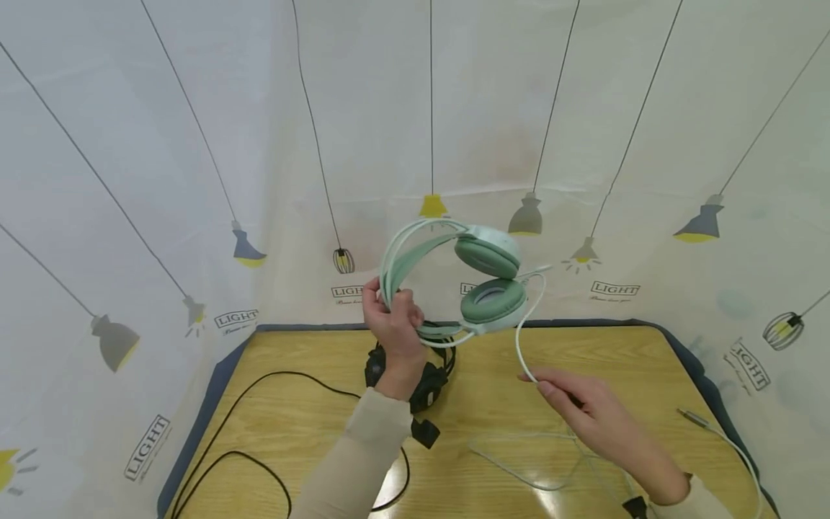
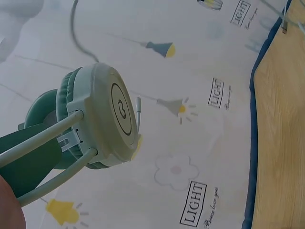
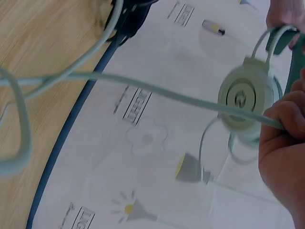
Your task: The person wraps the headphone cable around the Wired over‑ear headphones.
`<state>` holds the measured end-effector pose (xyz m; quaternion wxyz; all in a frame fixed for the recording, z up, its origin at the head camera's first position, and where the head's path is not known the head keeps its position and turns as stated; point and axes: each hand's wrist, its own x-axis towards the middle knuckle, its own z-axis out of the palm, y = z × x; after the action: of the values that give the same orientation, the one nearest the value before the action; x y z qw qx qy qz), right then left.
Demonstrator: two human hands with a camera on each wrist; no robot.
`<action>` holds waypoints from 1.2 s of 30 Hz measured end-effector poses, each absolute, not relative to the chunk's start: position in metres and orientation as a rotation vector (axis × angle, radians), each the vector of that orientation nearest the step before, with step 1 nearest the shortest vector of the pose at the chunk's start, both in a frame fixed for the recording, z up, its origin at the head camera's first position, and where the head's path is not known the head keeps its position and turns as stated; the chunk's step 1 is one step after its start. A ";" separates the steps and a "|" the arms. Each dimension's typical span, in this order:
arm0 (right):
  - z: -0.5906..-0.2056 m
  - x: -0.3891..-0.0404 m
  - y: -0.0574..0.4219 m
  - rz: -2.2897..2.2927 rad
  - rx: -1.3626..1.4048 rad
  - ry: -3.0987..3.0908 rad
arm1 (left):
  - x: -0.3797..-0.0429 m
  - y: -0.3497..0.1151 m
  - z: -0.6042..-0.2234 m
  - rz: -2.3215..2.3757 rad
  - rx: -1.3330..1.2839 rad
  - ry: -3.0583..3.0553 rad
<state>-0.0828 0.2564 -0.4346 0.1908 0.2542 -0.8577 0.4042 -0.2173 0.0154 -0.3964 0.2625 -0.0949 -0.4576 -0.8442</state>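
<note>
On my head feed, the mint-green headset (image 1: pixel 496 303) is at the centre of the frame, held up above the wooden bench (image 1: pixel 493 404), its 2 ear pads side by side. The left hand (image 1: pixel 395 324) has its fingers curled round the headband. The right hand (image 1: pixel 599 422), right of centre and lower, has the headset's pale cable (image 1: pixel 521 346) pinched between thumb and fingers; my right wrist feed shows those fingers curled in.

The left wrist feed gives me the outer face of 1 ear cup: a dark ring with a curved logo (image 2: pixel 121 109) inside, and I can't read any letters in it. A thin microphone boom (image 2: pixel 138 112) sticks out just beside that cup.

The most legible writing is on the pale printed cloth (image 1: pixel 389 144) behind the bench. I count 6 boxed labels (image 1: pixel 614 289) in the head view reading "LIGHT", 1 of them partly hidden behind the ear pads. Under the lowest label in the left wrist view, I can make out script ending in "love you"; its first word is unclear to me.

A black headset (image 1: pixel 424 389) lies on the bench behind the left forearm, and a black cable (image 1: pixel 233 389) loops across the lower left. At lower right, I see a metal-tipped plug (image 1: pixel 694 417) on a pale lead.
</note>
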 end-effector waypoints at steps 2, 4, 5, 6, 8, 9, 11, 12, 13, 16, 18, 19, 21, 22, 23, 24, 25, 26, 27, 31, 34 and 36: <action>-0.435 -0.087 0.245 1.118 0.720 -2.383 | -0.213 0.022 -0.396 -2.295 -0.284 -1.236; -0.435 -0.090 0.235 1.084 0.718 -2.364 | -0.209 0.027 -0.394 -2.287 -0.303 -1.248; -0.434 -0.091 0.231 1.071 0.714 -2.358 | -0.208 0.030 -0.394 -2.285 -0.313 -1.251; -0.433 -0.092 0.227 1.061 0.713 -2.356 | -0.206 0.032 -0.393 -2.286 -0.318 -1.251; -0.431 -0.093 0.221 1.055 0.709 -2.354 | -0.204 0.035 -0.392 -2.301 -0.317 -1.243; -0.430 -0.094 0.218 1.063 0.706 -2.356 | -0.203 0.036 -0.392 -2.319 -0.309 -1.234; -0.430 -0.095 0.215 1.089 0.702 -2.356 | -0.201 0.037 -0.392 -2.364 -0.296 -1.206; -0.430 -0.096 0.214 1.101 0.705 -2.352 | -0.200 0.037 -0.391 -2.387 -0.287 -1.190; -0.431 -0.097 0.213 1.110 0.708 -2.349 | -0.199 0.038 -0.391 -2.408 -0.282 -1.177; -0.432 -0.097 0.211 1.118 0.715 -2.344 | -0.197 0.038 -0.391 -2.425 -0.294 -1.168; -0.431 -0.097 0.211 1.098 0.722 -2.348 | -0.196 0.038 -0.391 -2.377 -0.338 -1.223; -0.430 -0.096 0.211 1.078 0.723 -2.354 | -0.195 0.037 -0.392 -2.330 -0.371 -1.272; -0.426 -0.095 0.212 1.032 0.724 -2.365 | -0.195 0.036 -0.394 -2.196 -0.458 -1.386; -0.423 -0.094 0.213 1.010 0.730 -2.369 | -0.195 0.034 -0.396 -2.117 -0.506 -1.444; -0.419 -0.093 0.216 0.983 0.731 -2.376 | -0.196 0.033 -0.398 -2.041 -0.557 -1.495; -0.414 -0.093 0.219 0.958 0.735 -2.383 | -0.197 0.031 -0.400 -1.968 -0.605 -1.539; -0.410 -0.093 0.223 0.936 0.746 -2.384 | -0.199 0.029 -0.402 -1.895 -0.648 -1.580; -0.404 -0.093 0.228 0.920 0.753 -2.383 | -0.200 0.027 -0.403 -1.839 -0.693 -1.615; -0.399 -0.093 0.234 0.909 0.764 -2.380 | -0.201 0.025 -0.405 -1.793 -0.738 -1.649; -0.382 -0.098 0.259 0.821 0.803 -2.322 | -0.206 0.013 -0.411 -1.702 -0.905 -1.774; -0.375 -0.101 0.275 0.743 0.761 -2.304 | -0.208 0.006 -0.414 -1.714 -1.010 -1.847; -0.373 -0.101 0.284 0.706 0.695 -2.321 | -0.208 0.003 -0.414 -1.737 -1.059 -1.881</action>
<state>-0.1011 0.2836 -0.3733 0.3041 0.2623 -0.8762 0.2665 -0.2084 0.0026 -0.4141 0.1842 -0.3756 -0.6673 -0.6162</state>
